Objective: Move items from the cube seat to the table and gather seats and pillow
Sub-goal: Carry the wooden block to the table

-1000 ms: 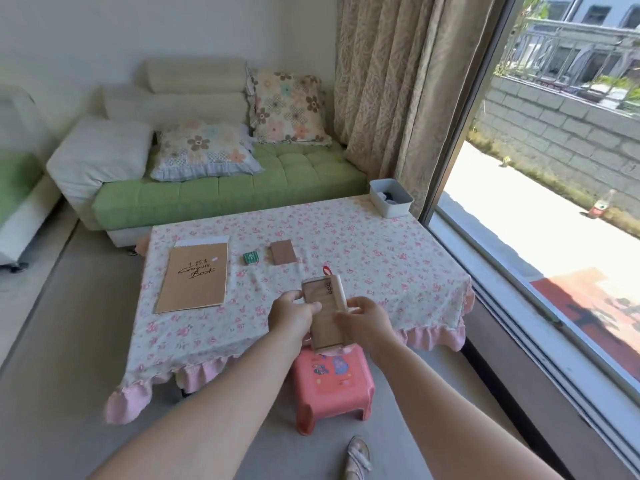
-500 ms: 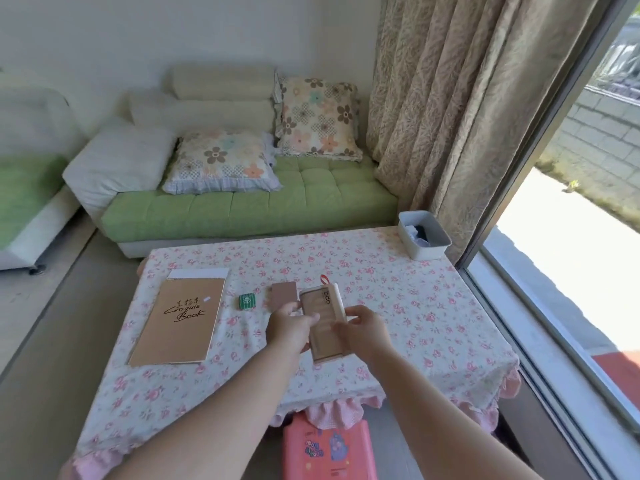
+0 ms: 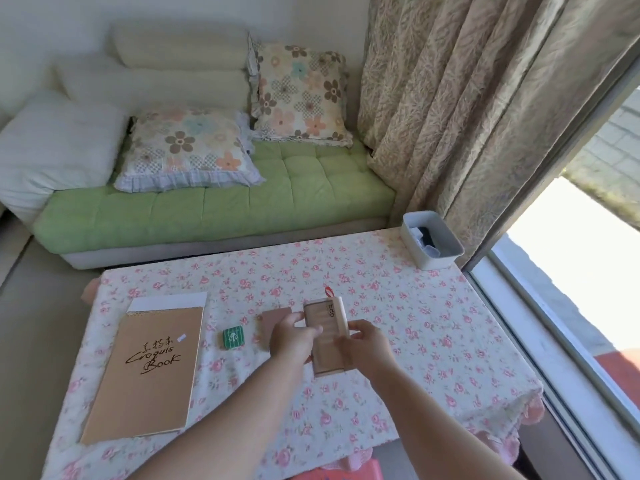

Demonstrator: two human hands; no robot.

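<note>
Tan and long, the little box (image 3: 325, 341) is held by both hands over the middle of the table (image 3: 433, 341), which has a white cloth with small pink roses on it. The left hand (image 3: 292, 337) grips the left side of the box, with its thumb lying across the top and its fingers curled under. The right hand (image 3: 369, 346) pinches the right side with bent fingers. I cannot tell if the box touches the cloth or hangs just over it. A red loop (image 3: 328, 292) pokes out at the far end of the box. Just beside the left hand lies a small brown card (image 3: 275, 315), partly hidden by the fingers, and near that is a small green tin (image 3: 232, 337). Further left lies a big brown sketchbook (image 3: 149, 372) with "Croquis Book" written on it. At the far right corner of the table stands a white tub (image 3: 433, 261) with dark things inside. A bit of a pink seat (image 3: 346, 474) peeks out under the near edge of the table. Behind the table is a green sofa (image 3: 225, 209) with a flat flower pillow (image 3: 187, 150), a leaning flower pillow (image 3: 301, 98) and a white pillow (image 3: 52, 150). A beige curtain (image 3: 467, 98) hangs on the right by the window
</note>
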